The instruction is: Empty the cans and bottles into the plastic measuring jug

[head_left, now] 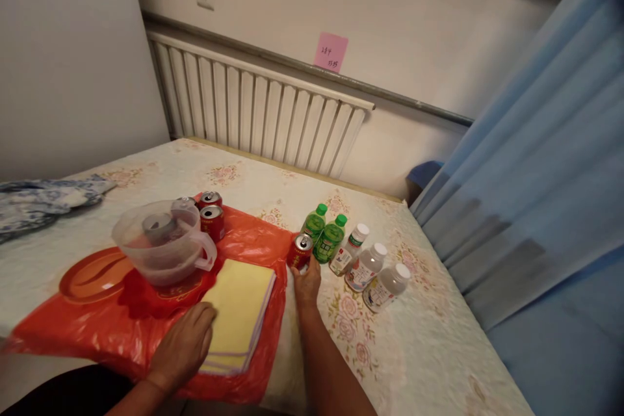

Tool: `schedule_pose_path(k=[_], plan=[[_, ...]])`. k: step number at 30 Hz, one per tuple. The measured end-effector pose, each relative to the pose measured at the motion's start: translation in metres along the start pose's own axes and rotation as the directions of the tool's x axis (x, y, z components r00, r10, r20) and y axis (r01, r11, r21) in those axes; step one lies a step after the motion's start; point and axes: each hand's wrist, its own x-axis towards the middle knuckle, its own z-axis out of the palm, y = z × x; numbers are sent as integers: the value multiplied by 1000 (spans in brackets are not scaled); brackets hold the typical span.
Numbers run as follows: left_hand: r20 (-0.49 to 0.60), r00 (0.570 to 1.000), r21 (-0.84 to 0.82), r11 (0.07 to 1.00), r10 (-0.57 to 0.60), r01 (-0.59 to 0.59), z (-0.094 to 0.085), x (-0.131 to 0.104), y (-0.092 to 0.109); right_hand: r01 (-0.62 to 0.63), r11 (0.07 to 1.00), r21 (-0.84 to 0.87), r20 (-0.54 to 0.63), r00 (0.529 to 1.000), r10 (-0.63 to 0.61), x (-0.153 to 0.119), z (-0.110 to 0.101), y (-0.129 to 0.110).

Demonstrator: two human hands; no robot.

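Observation:
My right hand (307, 286) is closed around the lower part of a red drink can (301, 249) at the right edge of a red plastic bag (253, 234). Right beside that can stand two green-capped bottles (330, 238). My left hand (188, 341), fingers curled, is at the left edge of a folded yellow cloth (244, 305); anything inside the fingers is hidden. A translucent plastic jug (156, 247) with a handle sits on the bag. Behind and beside it are several more red cans (212, 222), partly covered by the jug.
Three white-capped bottles (368, 266) form a row right of the green ones. An orange oval tray (90, 275) lies left of the jug. Floral cloth (351, 325) covers the surface. A radiator (253, 104) runs behind, a blue curtain (546, 143) hangs right, and patterned fabric (49, 201) lies left.

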Motion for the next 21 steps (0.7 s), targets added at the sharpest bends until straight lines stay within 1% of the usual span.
schedule_pose_path(k=[8, 14, 17, 21], plan=[[30, 999, -15, 1000, -27, 28, -4, 2, 3, -29, 1000, -3, 3, 1000, 29, 1, 4, 5], [19, 999, -41, 998, -40, 41, 0, -2, 1, -20, 1000, -8, -2, 1000, 20, 1, 6, 8], [22, 998, -37, 998, -55, 55, 2, -4, 1, -36, 999, -6, -2, 999, 36, 1, 7, 10], [36, 997, -45, 997, -61, 62, 0, -3, 3, -32, 999, 10, -3, 999, 32, 0, 6, 10]])
